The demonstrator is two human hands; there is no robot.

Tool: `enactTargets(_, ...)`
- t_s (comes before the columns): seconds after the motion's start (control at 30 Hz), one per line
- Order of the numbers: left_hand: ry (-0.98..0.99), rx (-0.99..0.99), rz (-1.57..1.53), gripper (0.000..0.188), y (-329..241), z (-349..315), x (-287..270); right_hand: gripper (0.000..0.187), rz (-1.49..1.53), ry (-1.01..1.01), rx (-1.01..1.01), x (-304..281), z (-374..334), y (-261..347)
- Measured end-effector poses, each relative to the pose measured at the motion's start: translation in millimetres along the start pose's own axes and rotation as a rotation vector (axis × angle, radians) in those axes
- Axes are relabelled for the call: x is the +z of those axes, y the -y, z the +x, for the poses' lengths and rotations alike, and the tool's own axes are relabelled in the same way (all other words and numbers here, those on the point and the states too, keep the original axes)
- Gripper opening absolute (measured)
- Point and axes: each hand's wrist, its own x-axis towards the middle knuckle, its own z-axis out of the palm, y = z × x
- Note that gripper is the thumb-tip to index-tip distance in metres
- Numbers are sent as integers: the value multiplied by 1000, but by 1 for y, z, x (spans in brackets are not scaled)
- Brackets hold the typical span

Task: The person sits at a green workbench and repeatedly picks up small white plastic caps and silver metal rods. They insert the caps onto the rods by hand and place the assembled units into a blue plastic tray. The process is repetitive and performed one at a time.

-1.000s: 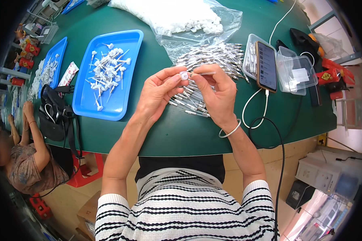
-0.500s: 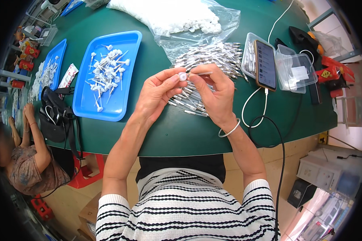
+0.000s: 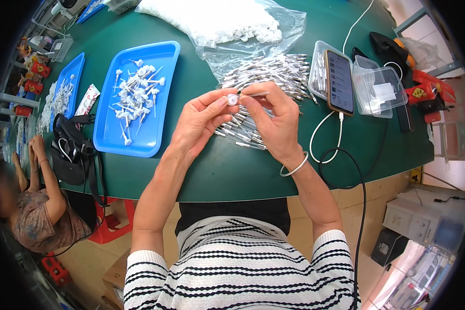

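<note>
The wearer's black-and-white striped sweater [image 3: 237, 263] occupies the lower centre, directly below the near edge of the green table [image 3: 219, 181]. Both forearms extend forward over the tabletop; a pale bangle [image 3: 296, 168] encircles the right wrist. The left hand [image 3: 197, 123] pinches a round white cap [image 3: 232, 99] between thumb and index finger, its face turned up toward the camera. The right hand [image 3: 278, 118] pinches a slim rod [image 3: 259, 94] between thumb and fingers, one end directed at the cap; whether the two parts touch is hidden by the fingertips. Both parts are held above the table, in front of a loose pile of metallic rods [image 3: 268, 72] that spreads beneath and behind the right hand. To the left, a blue tray [image 3: 151, 147] contains scattered rods fitted with white heads. To the right, a phone [image 3: 340, 82] leans against a clear box [image 3: 318, 94] of rods, its white cable [image 3: 313, 135] looping across the tabletop; a second clear container [image 3: 366, 103] stands just beside it. Beyond the pile, an open plastic bag [image 3: 212, 56] holds a heap of white pieces [image 3: 217, 20].
</note>
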Motion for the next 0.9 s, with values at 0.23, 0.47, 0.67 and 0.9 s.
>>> enactTargets(0.23, -6, 22, 67, 28, 0, 0, -1, 10, -17, 27, 21, -2, 1, 2)
enactTargets(0.47, 2, 2, 59, 28, 0, 1, -2, 9, 54, 32, 72, -3, 2, 4)
enactTargets(0.67, 11, -7, 39, 28, -1, 1, -2, 9, 69, 29, 85, -3, 2, 5)
enactTargets(0.9, 12, 1, 45, 28, 0, 1, -3, 9, -20, 28, -10, -2, 1, 4)
